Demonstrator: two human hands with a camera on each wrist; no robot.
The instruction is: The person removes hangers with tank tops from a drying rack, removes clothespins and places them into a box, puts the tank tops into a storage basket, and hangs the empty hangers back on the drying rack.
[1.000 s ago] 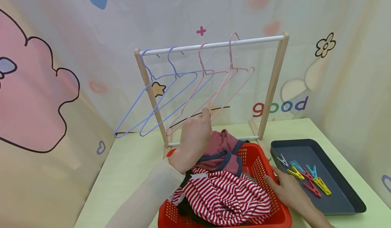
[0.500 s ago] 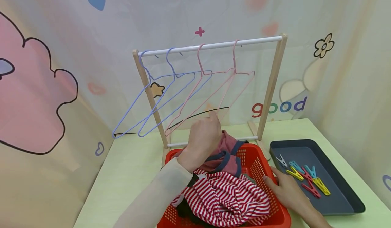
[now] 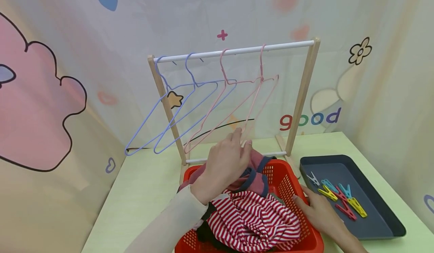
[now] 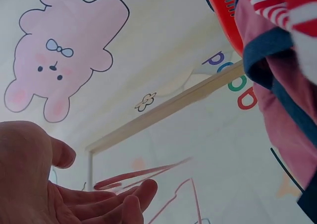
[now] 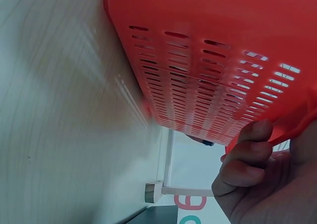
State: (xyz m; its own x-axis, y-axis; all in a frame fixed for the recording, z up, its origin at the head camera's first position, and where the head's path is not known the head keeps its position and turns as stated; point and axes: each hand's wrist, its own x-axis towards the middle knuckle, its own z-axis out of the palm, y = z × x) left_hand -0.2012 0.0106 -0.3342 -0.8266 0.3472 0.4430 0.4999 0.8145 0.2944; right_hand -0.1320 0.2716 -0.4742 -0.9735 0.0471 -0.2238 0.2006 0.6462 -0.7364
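My left hand (image 3: 223, 166) is above the clothes, its thumb and fingers apart and holding nothing. Just beyond its fingertips hangs the right-hand pink hanger (image 3: 261, 66), hooked over the white rod (image 3: 285, 46). In the left wrist view, the fingers (image 4: 109, 201) reach out loosely beside a thin pink hanger (image 4: 143, 174). My right hand (image 3: 320, 209) holds the right rim of the red basket (image 3: 277, 176), its fingers curled beneath the rim in the right wrist view. Inside lie a red-and-white striped garment (image 3: 254, 219) and a dusky pink garment with dark blue trim (image 3: 260, 183).
A second pink hanger (image 3: 222, 70) and two blue hangers (image 3: 191, 70) hang farther left on the wooden-legged rack (image 3: 303, 95). To the right of the basket, a dark grey tray (image 3: 376, 219) holds several coloured clothespins (image 3: 342, 200). A printed curtain (image 3: 339, 12) stands behind.
The right pink hanger's hook has come down onto the rod. My left hand has let go of its lower part, spreading its fingers and dropping slightly. The right hand stays on the basket.
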